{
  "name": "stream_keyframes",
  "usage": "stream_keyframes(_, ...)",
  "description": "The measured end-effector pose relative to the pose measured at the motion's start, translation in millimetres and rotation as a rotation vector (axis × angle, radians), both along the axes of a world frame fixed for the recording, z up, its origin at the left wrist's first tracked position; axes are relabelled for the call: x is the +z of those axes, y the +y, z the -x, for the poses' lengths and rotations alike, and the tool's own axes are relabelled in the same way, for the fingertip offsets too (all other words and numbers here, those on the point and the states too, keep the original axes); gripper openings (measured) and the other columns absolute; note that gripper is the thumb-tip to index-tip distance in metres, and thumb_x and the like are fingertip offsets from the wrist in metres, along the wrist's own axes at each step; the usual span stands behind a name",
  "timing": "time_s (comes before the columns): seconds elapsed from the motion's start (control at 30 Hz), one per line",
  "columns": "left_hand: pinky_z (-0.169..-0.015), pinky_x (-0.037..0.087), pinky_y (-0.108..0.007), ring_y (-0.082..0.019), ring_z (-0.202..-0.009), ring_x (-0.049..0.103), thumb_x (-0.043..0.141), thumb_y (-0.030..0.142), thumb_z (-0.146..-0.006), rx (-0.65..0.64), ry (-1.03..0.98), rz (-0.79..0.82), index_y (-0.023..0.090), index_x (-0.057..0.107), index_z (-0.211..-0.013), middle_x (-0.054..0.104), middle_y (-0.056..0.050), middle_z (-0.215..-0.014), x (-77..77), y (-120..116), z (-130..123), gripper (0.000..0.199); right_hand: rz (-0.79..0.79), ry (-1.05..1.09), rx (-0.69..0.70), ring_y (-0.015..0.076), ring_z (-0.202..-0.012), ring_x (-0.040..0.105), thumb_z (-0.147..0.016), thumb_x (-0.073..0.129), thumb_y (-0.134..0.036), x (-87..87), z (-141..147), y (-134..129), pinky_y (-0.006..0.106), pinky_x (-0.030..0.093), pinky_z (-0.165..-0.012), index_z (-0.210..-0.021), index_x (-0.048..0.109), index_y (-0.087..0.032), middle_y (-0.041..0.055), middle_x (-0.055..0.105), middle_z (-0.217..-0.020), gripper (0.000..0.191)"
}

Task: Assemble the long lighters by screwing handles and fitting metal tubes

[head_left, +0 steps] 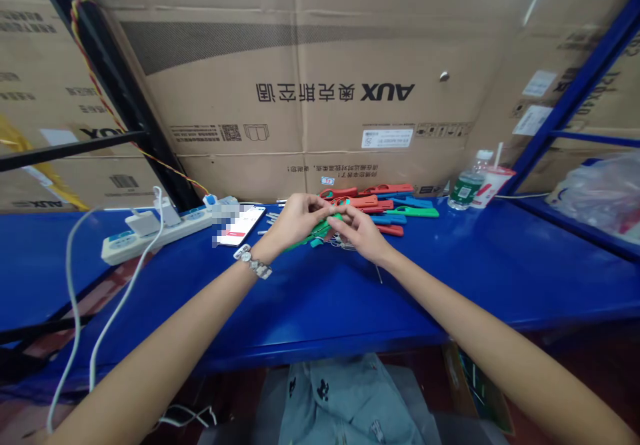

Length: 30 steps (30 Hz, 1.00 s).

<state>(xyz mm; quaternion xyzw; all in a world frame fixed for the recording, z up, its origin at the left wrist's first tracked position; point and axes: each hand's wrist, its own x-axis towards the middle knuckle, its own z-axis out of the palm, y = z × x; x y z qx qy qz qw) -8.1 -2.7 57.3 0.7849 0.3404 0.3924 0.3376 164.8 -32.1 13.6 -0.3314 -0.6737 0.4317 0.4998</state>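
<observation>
Both hands meet over the middle of the blue table, fingers closed around a green long-nosed lighter [320, 230]. My left hand [296, 222], with a metal watch on the wrist, grips it from the left. From the right, my right hand [365, 233] pinches at it; the fingertips partly hide what they touch. Just behind the hands lie several similar lighters, among them a red lighter [393, 188], a blue lighter [390, 220] and a green lighter [415, 212]. Small metal pieces [342, 243] show under the right hand, too small to make out. A thin rod [379, 274] lies beside it.
At the left stand a white power strip [195, 217] with plugs and cables, and a phone [243, 224]. A water bottle [467, 185] and a paper cup with a straw [491, 186] are at the back right. A large cardboard sheet [320, 52] walls off the back.
</observation>
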Motion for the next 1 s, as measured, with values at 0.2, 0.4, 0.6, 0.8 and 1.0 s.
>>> stream_keyframes(0.2, -0.06, 0.048, -0.029, -0.015, -0.062, 0.059, 0.077, 0.046, -0.077, 0.067, -0.205, 0.107, 0.014, 0.072, -0.076, 0.07, -0.005, -0.071, -2.2, 8.1, -4.9, 0.032, 0.073, 0.075, -0.079, 0.0162, -0.054, 0.065, -0.084, 0.054, -0.072, 8.7, 17.9, 7.7, 0.025, 0.038, -0.044, -0.095, 0.047, -0.026, -0.0027, 0.062, -0.075, 0.048)
stream_keyframes(0.4, -0.068, 0.049, -0.032, -0.016, -0.069, 0.058, 0.055, 0.05, -0.095, 0.146, -0.128, -0.038, 0.019, 0.055, -0.087, 0.059, -0.002, -0.078, -33.7, 6.3, 7.5, 0.032, 0.206, 0.121, -0.122, 0.0126, -0.04, 0.05, -0.082, 0.056, -0.073, -10.6, 31.5, 15.2, 0.025, 0.038, -0.038, -0.098, 0.04, -0.029, -0.0104, 0.049, -0.061, 0.05)
stream_keyframes(0.6, -0.078, 0.044, -0.036, -0.019, -0.076, 0.05, 0.036, 0.032, -0.103, 0.016, 0.206, -0.393, 0.022, 0.042, -0.083, 0.052, -0.003, -0.082, -47.4, 0.6, 18.9, 0.023, 0.311, 0.137, -0.052, 0.0128, -0.04, 0.048, -0.08, 0.06, -0.072, -22.8, 36.1, 12.9, 0.024, 0.036, -0.036, -0.098, 0.038, -0.03, -0.011, 0.044, -0.059, 0.051)
stream_keyframes(0.8, -0.064, 0.035, -0.03, -0.015, -0.063, 0.044, 0.036, 0.03, -0.101, 0.065, 0.166, -0.34, 0.022, 0.038, -0.076, 0.047, 0.001, -0.07, -50.0, 4.2, 19.1, 0.026, 0.338, 0.215, -0.044, 0.0123, -0.044, 0.051, -0.083, 0.062, -0.061, -20.1, 38.0, 5.2, 0.023, 0.038, -0.04, -0.096, 0.043, -0.027, -0.0087, 0.052, -0.061, 0.04)
stream_keyframes(1.0, -0.062, 0.034, -0.029, -0.016, -0.063, 0.046, 0.041, 0.034, -0.101, 0.119, 0.263, -0.299, 0.02, 0.048, -0.075, 0.05, 0.0, -0.069, -50.0, 16.8, 40.5, 0.031, 0.394, 0.378, -0.207, 0.0146, -0.043, 0.052, -0.084, 0.058, -0.044, -8.8, 25.9, 7.0, 0.023, 0.035, -0.039, -0.098, 0.05, -0.025, -0.0068, 0.056, -0.058, 0.025)
